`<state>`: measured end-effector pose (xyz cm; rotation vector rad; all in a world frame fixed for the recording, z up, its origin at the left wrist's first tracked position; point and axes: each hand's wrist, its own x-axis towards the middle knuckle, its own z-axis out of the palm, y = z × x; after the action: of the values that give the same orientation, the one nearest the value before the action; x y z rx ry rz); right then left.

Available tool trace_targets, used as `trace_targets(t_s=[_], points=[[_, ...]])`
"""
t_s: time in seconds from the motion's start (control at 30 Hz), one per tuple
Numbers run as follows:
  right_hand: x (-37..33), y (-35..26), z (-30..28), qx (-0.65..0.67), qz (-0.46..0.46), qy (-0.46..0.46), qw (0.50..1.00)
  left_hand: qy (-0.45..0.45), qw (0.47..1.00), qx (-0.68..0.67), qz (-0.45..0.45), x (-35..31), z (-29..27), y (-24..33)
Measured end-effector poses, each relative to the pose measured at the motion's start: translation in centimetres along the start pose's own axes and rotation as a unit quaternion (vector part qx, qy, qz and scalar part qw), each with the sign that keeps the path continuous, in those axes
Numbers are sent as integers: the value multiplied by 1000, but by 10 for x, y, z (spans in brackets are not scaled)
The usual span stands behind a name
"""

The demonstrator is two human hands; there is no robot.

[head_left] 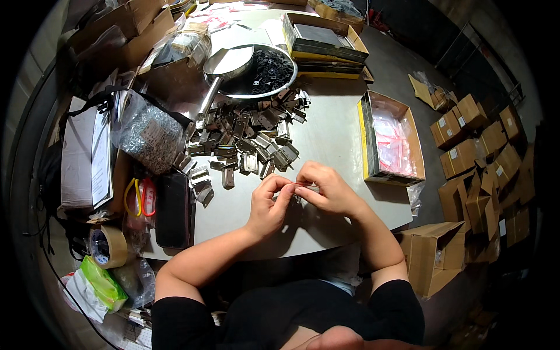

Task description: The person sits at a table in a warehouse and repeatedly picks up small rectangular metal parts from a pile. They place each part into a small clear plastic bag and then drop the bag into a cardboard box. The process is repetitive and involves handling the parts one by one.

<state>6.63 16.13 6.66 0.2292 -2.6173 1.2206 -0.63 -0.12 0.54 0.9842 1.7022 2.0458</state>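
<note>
Head view shows both hands meeting over the near edge of the white table: the left hand and right hand pinch a small clear bag between closed fingertips, what it holds hidden. Just beyond lies a heap of metal brackets. Left of it sits a bag of screws; right, an open box of red-printed bags. Farther back stands a steel bowl of dark parts.

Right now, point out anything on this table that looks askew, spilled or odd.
Nothing looks damaged. The metal brackets lie in a loose heap spreading from the metal bowl across the table, unsorted. The left hand and right hand pinch one small part together at the table's near edge.
</note>
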Motion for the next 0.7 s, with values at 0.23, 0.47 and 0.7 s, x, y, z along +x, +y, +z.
trace_targets(t_s=[0.23,0.47,0.7], points=[[-33,-5,-20,1,81,11,997,-11,991,-105,-81,-3,0,-2],[-130,-34,-79,8,110,217,970,-10,981,-170,-91,-9,4,1],[-272,-82,-158,-324,348,461,749,-25,976,-185,-109,-11,10,0]])
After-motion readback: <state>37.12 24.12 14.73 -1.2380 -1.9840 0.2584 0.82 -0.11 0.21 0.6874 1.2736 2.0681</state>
